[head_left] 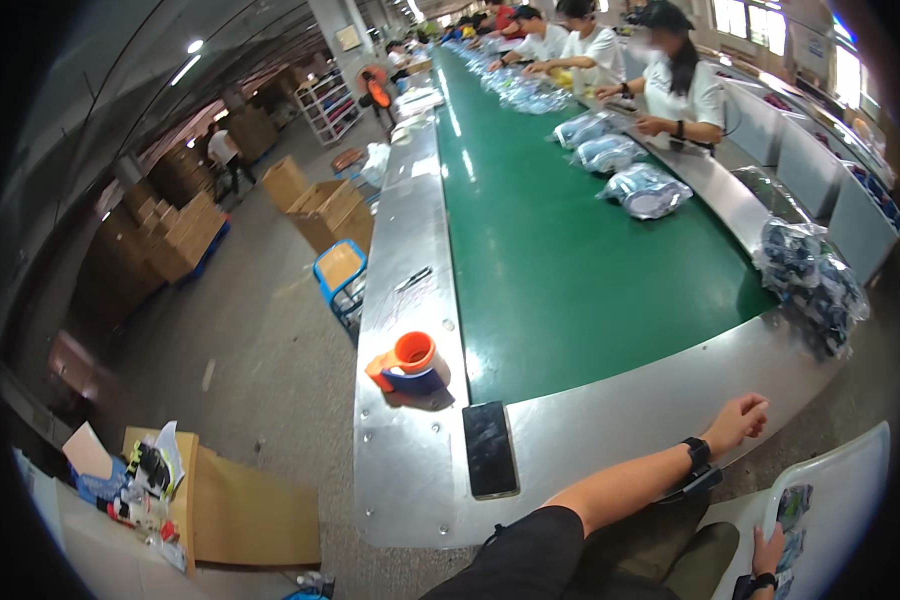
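Observation:
My left hand point(738, 424) is over the right part of the metal end of the conveyor table, fingers curled in, with nothing visible in them. A black band is around that wrist. Lower right, my right hand point(767, 552) is at the inner side of a white plastic bin point(832, 462), its fingers stretched out beside bagged items point(794, 508) inside. Part of the right hand is cut off by the dark picture rim. Beyond my left hand, clear bags of dark folded goods point(815, 275) lie heaped on the table's right corner.
A green conveyor belt point(570, 300) runs away from me, carrying clear-bagged packs point(645, 190). On its metal border are a phone point(490, 450), an orange cup point(416, 352) and a small dark tool point(414, 279). Several co-workers point(675, 90) stand along the right side. Cartons point(332, 212) stand left.

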Demonstrator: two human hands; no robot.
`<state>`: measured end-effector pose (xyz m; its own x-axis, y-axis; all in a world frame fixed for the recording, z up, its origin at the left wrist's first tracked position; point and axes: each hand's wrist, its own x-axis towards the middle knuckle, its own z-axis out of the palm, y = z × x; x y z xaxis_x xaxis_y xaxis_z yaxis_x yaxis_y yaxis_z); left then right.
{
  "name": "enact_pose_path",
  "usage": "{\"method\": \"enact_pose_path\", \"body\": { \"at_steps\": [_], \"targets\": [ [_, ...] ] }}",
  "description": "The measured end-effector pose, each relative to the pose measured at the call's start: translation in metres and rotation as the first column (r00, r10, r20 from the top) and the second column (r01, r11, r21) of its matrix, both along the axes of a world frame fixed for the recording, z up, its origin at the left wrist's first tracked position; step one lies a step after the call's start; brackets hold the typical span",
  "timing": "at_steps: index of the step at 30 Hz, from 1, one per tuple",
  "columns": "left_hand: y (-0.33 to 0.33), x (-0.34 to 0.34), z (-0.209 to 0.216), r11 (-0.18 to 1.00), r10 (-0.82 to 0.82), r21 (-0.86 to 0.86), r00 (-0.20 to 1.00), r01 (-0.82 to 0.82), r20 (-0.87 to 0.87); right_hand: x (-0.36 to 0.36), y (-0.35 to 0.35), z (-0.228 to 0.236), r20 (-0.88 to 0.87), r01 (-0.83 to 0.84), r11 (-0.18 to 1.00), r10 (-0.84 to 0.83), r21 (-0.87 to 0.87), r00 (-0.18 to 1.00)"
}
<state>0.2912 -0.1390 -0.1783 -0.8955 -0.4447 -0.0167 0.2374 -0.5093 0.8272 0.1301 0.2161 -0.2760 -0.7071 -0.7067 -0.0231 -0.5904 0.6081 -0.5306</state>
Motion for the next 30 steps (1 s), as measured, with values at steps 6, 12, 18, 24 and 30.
{"method": "enact_pose_path", "body": {
  "at_steps": [6,12,18,24,30],
  "targets": [
    [0.002,-0.02,-0.029,1.0,0.005,0.006,0.995,-0.005,-0.101,0.003,-0.002,-0.005,-0.067,0.066,0.997,-0.064,0.027,0.996],
    [-0.003,-0.021,-0.027,0.996,0.011,-0.093,0.998,-0.016,-0.064,0.008,-0.013,0.008,0.029,0.107,0.994,-0.106,-0.019,0.994],
    [-0.002,-0.013,-0.019,0.999,-0.02,-0.041,1.0,0.021,0.008,0.011,-0.009,0.012,-0.01,0.09,0.994,-0.091,-0.064,0.996],
    [-0.001,-0.011,-0.019,0.999,-0.039,-0.001,0.999,0.039,0.036,0.027,-0.016,0.035,0.035,0.15,0.989,-0.15,-0.015,0.988],
    [0.001,-0.003,-0.004,0.995,-0.01,0.094,1.0,0.012,-0.023,0.02,-0.019,0.044,-0.016,0.156,0.986,-0.157,-0.053,0.987]
  ]
}}
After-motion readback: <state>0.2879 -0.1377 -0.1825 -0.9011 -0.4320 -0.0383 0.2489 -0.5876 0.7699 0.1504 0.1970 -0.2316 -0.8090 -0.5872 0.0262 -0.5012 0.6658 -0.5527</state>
